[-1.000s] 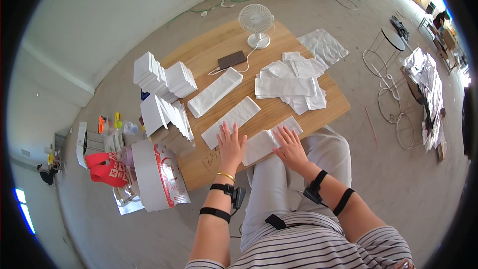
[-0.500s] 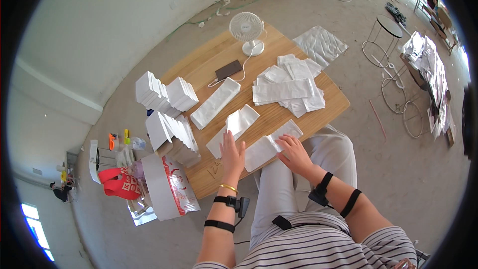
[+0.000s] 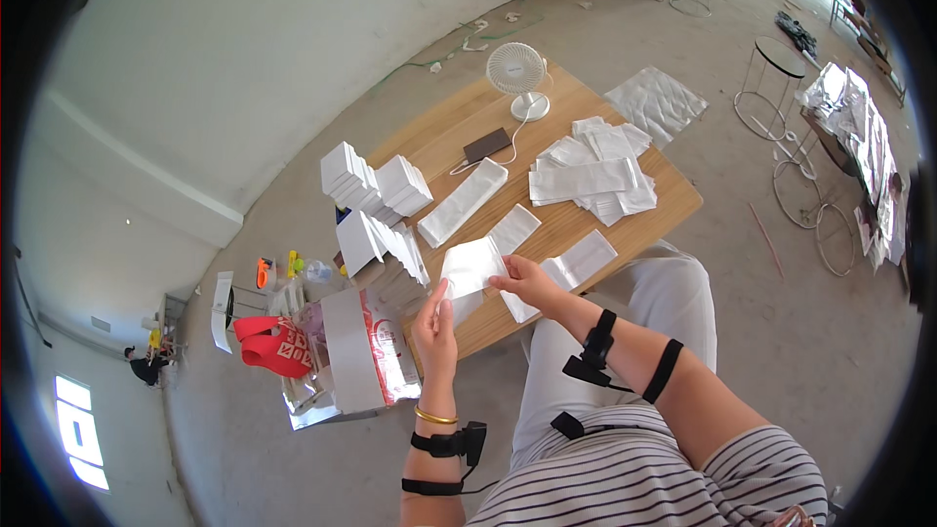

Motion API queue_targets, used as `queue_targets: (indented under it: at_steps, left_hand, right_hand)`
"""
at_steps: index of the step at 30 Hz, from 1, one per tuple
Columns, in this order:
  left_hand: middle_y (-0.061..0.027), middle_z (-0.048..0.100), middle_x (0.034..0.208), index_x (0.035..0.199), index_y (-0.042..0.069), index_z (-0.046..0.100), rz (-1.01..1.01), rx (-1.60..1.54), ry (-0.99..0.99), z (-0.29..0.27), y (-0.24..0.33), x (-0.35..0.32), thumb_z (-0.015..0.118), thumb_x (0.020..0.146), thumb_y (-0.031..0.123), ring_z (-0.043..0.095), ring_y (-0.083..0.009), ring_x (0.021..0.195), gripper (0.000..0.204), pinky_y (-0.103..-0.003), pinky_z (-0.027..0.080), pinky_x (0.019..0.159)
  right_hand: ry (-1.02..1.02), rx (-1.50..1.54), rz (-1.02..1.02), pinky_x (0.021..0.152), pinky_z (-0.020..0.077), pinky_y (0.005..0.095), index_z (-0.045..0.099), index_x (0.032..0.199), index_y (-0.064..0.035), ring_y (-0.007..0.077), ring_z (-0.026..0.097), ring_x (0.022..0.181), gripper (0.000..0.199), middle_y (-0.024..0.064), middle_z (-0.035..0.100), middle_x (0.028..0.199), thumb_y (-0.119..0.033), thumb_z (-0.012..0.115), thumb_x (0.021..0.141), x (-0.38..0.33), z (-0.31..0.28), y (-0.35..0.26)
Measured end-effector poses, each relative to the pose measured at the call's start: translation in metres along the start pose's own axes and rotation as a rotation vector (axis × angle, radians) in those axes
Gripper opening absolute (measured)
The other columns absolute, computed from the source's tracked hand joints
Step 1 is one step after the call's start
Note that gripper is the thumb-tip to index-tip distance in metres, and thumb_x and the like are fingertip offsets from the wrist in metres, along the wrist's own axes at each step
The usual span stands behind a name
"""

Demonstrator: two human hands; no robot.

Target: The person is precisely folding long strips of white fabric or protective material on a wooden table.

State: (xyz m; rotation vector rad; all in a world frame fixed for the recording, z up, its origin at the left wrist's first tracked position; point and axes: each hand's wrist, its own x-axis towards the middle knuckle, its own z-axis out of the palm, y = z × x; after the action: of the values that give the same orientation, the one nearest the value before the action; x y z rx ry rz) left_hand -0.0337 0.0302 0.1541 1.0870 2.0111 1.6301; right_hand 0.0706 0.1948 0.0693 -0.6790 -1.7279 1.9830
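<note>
Above the near edge of the wooden table (image 3: 444,327), a small white paper-like sheet (image 3: 471,263) is held up between my two hands. My right hand (image 3: 530,285) pinches its right edge between thumb and fingers. At the sheet's lower left corner, my left hand (image 3: 436,332) has its thumb and fingertips closed on it. Flat white strips lie around it: one strip (image 3: 514,228) partly behind the sheet, and a creased strip (image 3: 581,262) beyond my right hand. Further off are a long flat white bundle (image 3: 464,202) and a loose pile of strips (image 3: 595,178).
Stacks of folded white pieces (image 3: 376,185) stand at the table's left. Behind are a dark power bank (image 3: 487,144) and a white fan (image 3: 517,73) joined by a cable. A box with red printing (image 3: 349,346) sits at the left. Silvery sheets (image 3: 854,137) cover a stand at right.
The white sheet, lying on the table before, is now lifted in both hands. My right hand moved left, off the creased strip, and took hold of the sheet. The view shifted slightly.
</note>
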Motion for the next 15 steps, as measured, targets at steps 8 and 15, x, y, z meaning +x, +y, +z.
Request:
queue_targets:
  at_steps: [8,15]
  left_hand:
    - [-0.0195,0.067,0.123,0.128,-0.002,0.062,0.064,0.314,0.021,-0.01,-0.001,-0.019,0.054,0.101,0.02,0.064,-0.0226,0.113,0.036,-0.033,0.047,0.096]
    - [-0.0177,0.065,0.128,0.134,0.0,0.058,0.115,0.295,0.02,-0.008,-0.021,-0.022,0.055,0.1,0.019,0.061,-0.0244,0.119,0.039,-0.034,0.044,0.102]
  right_hand:
    - [0.093,0.108,0.083,0.065,0.0463,0.0262,0.067,0.087,-0.0028,0.0094,0.06,0.072,0.029,0.0006,0.066,0.078,-0.031,0.074,0.09,-0.013,-0.009,-0.009]
    - [0.156,-0.072,0.064,0.06,0.044,0.0285,0.066,0.082,-0.0018,0.0105,0.053,0.067,0.034,0.0015,0.064,0.075,-0.033,0.077,0.087,-0.024,-0.012,-0.01]
